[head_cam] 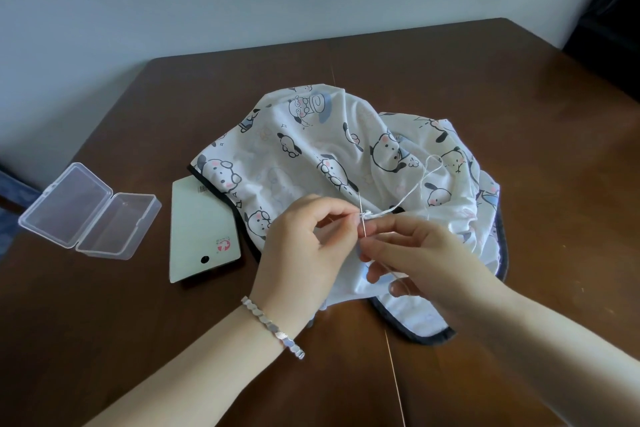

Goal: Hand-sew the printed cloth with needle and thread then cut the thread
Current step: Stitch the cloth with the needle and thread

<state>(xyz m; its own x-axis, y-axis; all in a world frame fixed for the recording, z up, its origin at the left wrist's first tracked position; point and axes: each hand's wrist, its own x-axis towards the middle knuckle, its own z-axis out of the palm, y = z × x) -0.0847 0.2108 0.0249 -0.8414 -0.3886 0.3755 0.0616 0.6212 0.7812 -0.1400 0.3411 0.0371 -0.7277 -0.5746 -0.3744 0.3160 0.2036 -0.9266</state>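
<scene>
Dark brown wooden table stands against a pale wall, and the printed cloth lies bunched in a loose heap on it. The cloth is white with cartoon dogs and a dark bound edge.

Both hands meet over the near part of the cloth. The left hand has its fingers curled, with thumb and forefinger pinched together on a small bunch of white thread wound round the needle. The needle stands nearly upright above the cloth's near folds, its lower end gripped between the thumb and forefinger of the right hand, whose other fingers are loosely curled over the cloth. From the needle the thread rises in 1 thin loop over the cloth's right side, and another strand runs across the right hand's fingers. A silver bracelet sits on the left wrist.

Left of the cloth lies a pale green card with a barcode, a red mark and a punched hole; its right edge is tucked under the cloth's bound edge. Farther left of the cloth, well apart from it, a clear plastic box lies with its lid folded open.
</scene>
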